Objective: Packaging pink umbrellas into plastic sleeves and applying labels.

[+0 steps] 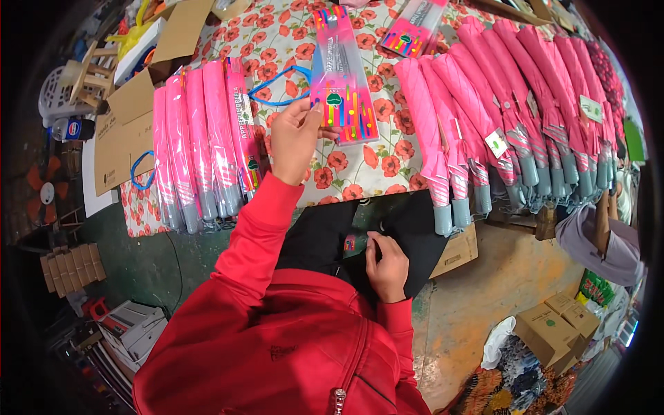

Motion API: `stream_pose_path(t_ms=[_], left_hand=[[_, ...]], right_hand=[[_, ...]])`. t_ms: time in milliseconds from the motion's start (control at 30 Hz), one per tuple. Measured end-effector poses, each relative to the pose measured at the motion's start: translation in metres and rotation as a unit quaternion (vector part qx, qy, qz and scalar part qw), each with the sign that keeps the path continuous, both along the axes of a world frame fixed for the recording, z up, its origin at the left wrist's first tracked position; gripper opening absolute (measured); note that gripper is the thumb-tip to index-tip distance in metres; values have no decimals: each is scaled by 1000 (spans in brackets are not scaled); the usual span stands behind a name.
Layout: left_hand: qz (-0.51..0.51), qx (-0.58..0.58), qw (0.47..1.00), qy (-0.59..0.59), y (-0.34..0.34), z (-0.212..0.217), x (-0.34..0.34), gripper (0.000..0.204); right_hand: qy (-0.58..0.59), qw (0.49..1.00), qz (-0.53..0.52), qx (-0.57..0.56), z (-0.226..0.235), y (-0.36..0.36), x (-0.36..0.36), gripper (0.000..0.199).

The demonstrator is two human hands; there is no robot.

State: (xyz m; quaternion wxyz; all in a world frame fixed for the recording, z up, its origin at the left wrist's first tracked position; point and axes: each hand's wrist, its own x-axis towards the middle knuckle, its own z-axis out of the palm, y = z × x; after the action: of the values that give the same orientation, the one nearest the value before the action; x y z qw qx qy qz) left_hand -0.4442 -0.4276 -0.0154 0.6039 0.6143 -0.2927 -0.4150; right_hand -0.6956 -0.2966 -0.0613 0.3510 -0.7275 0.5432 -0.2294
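Note:
My left hand (297, 135) is closed at the left edge of a clear plastic umbrella sleeve (346, 114) with a colourful striped print, lying on the table. Its thumb and fingers pinch the printed part. Over my lap, my right hand (389, 268) has its fingers curled, thumb and index close together; what they hold, if anything, I cannot make out. A small colourful printed patch (351, 243) shows just left of it. To the left lie several pink folded umbrellas (197, 145) in clear sleeves. On the right is a row of pink umbrellas (477, 104) with grey handles.
A flowered tablecloth (337, 176) covers the table. Blue strap loops (283, 86) lie beside the sleeve. More printed sleeves (415, 31) rest at the back. An open cardboard box (128, 131) stands left. Cartons (557, 328) sit on the floor at right, near another person's arm (602, 228).

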Motion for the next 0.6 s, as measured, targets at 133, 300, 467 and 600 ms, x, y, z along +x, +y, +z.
stream_pose_path(t_ms=[133, 300, 467, 600], left_hand=[[-54, -50, 977, 198, 13, 42, -4, 25], [-150, -78, 942, 291, 49, 59, 2, 28], [-232, -78, 923, 297, 72, 58, 10, 30], [-253, -76, 921, 286, 80, 61, 9, 32]], right_hand=[[-111, 991, -70, 7, 15, -5, 0, 23], [-71, 972, -141, -174, 51, -36, -11, 26], [117, 946, -186, -237, 40, -60, -22, 41], [189, 948, -161, -200, 28, -65, -28, 48]])
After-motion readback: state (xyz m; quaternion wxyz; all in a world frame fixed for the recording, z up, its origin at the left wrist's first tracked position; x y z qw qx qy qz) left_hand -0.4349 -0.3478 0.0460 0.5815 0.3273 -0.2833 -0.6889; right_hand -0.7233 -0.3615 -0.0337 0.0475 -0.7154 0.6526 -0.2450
